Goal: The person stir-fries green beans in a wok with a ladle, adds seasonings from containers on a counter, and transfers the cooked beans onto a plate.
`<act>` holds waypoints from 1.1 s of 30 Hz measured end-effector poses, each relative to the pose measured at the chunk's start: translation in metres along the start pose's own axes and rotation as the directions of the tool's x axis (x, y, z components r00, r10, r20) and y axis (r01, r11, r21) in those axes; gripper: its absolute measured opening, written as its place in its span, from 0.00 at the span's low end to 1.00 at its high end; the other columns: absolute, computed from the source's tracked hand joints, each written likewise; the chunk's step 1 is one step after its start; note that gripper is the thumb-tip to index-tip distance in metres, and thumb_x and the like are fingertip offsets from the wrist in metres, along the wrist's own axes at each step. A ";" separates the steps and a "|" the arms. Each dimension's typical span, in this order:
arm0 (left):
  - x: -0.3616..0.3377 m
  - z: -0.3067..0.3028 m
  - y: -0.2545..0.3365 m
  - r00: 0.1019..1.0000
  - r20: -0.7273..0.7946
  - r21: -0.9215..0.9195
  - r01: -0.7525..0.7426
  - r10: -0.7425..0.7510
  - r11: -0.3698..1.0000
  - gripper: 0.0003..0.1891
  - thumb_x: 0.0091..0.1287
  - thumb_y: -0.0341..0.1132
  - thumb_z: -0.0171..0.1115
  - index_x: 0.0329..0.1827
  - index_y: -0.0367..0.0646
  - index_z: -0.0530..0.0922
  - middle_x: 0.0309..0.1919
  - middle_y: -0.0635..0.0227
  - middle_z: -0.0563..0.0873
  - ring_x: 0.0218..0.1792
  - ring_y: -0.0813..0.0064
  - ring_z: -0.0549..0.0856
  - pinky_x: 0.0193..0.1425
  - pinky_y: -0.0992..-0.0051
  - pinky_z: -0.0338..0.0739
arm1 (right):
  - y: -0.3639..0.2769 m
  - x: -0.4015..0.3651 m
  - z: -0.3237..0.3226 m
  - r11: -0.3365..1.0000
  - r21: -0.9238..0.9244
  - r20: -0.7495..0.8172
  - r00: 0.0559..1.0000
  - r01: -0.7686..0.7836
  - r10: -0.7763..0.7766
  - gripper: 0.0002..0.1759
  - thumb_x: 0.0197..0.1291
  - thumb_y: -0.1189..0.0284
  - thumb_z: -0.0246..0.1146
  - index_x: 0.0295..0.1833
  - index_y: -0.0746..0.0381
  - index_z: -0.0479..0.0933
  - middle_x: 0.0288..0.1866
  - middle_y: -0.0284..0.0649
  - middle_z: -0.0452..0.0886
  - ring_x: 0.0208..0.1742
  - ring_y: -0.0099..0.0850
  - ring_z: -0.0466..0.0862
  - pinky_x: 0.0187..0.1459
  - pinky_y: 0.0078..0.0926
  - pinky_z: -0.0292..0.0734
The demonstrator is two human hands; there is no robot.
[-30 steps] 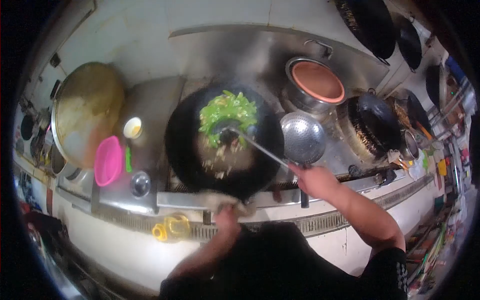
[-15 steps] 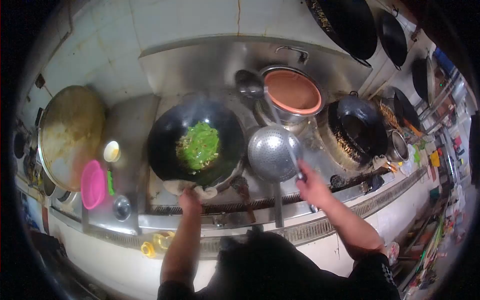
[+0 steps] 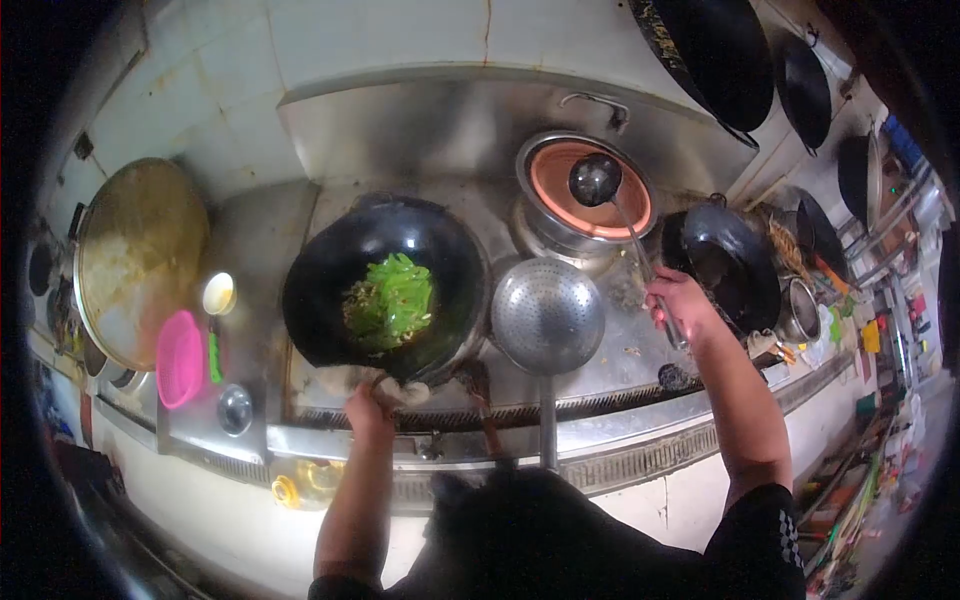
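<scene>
A black wok [image 3: 318, 300] holds green pepper strips [image 3: 393, 298] mixed with brownish bits. My left hand [image 3: 367, 408] grips the wok's near rim through a pale cloth [image 3: 402, 389]. My right hand [image 3: 677, 303] is closed on the long handle of a metal ladle [image 3: 595, 179], whose bowl hangs over the round pot of reddish liquid [image 3: 590, 195] behind the stove. A perforated metal strainer [image 3: 546, 316] rests between the wok and my right hand, its handle pointing toward me.
Left of the wok stand a large round lid [image 3: 138, 255], a pink bowl [image 3: 180, 358] and a small cup of yellow liquid [image 3: 219, 293]. A second black wok [image 3: 735, 265] sits right of my right hand. More woks [image 3: 722, 55] hang on the wall.
The ladle left the wok and swung right, ending over the reddish pot. My left hand keeps hold of the wok, and the peppers have settled into its middle.
</scene>
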State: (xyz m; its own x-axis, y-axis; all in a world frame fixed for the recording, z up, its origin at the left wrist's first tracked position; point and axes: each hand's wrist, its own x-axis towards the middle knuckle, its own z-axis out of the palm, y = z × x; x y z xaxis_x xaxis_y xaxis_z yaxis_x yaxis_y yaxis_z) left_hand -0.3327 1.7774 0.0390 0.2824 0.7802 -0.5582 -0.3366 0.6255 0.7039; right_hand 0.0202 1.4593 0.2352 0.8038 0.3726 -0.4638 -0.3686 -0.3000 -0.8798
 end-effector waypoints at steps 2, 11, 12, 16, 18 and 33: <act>-0.001 0.002 0.002 1.000 -0.022 -0.038 -0.015 0.014 0.999 0.08 0.67 0.31 0.54 0.39 0.36 0.78 0.28 0.63 0.82 0.24 0.67 0.82 0.18 0.70 0.75 | -0.010 0.003 -0.009 0.998 0.060 0.054 0.998 -0.028 0.025 0.13 0.61 0.76 0.57 0.52 0.61 0.72 0.23 0.33 0.73 0.15 0.23 0.69 0.15 0.24 0.65; 0.028 -0.023 -0.018 0.999 -0.028 0.022 -0.032 0.032 0.999 0.09 0.64 0.29 0.55 0.44 0.36 0.77 0.35 0.62 0.83 0.32 0.68 0.85 0.24 0.68 0.78 | -0.049 -0.059 -0.020 0.911 0.306 0.318 0.932 -0.275 0.175 0.17 0.68 0.73 0.53 0.62 0.58 0.70 0.25 0.35 0.71 0.14 0.20 0.67 0.12 0.16 0.63; 0.022 -0.020 -0.012 0.999 -0.036 0.015 -0.033 0.033 0.999 0.09 0.64 0.29 0.55 0.44 0.36 0.77 0.35 0.62 0.83 0.32 0.68 0.85 0.24 0.68 0.78 | -0.048 -0.071 -0.016 0.914 0.297 0.323 0.930 -0.277 0.177 0.17 0.68 0.73 0.53 0.62 0.58 0.70 0.25 0.35 0.71 0.14 0.20 0.67 0.12 0.16 0.63; 0.043 -0.039 -0.030 0.998 -0.037 0.043 0.062 -0.060 0.997 0.06 0.65 0.29 0.56 0.42 0.39 0.77 0.33 0.64 0.81 0.30 0.69 0.83 0.24 0.69 0.76 | -0.047 -0.124 0.014 0.935 0.187 0.379 0.901 -0.300 0.213 0.21 0.66 0.72 0.56 0.64 0.57 0.69 0.25 0.34 0.72 0.14 0.20 0.67 0.13 0.18 0.63; 0.083 -0.069 -0.069 0.772 0.365 0.451 -0.635 0.520 0.627 0.10 0.65 0.34 0.59 0.47 0.42 0.77 0.34 0.68 0.81 0.29 0.70 0.82 0.20 0.71 0.72 | -0.036 -0.137 0.038 0.954 0.084 0.399 0.887 -0.286 0.231 0.23 0.65 0.71 0.58 0.65 0.57 0.68 0.26 0.33 0.73 0.14 0.20 0.67 0.14 0.21 0.63; 0.020 -0.013 -0.015 0.989 -0.118 0.091 0.103 -0.092 0.990 0.12 0.63 0.35 0.61 0.47 0.42 0.79 0.38 0.64 0.83 0.32 0.66 0.83 0.28 0.67 0.77 | 0.083 -0.094 0.330 0.956 -0.092 0.550 0.786 -0.280 0.283 0.25 0.62 0.77 0.60 0.66 0.62 0.69 0.25 0.37 0.75 0.16 0.26 0.72 0.15 0.26 0.67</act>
State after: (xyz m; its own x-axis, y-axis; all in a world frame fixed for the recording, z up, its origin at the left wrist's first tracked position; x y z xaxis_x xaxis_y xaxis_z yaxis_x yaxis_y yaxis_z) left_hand -0.3335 1.7833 0.0115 0.2040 0.7149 -0.6688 -0.2227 0.6991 0.6795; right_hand -0.2403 1.6886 0.1716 0.2703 0.6912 -0.6703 -0.5343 -0.4715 -0.7016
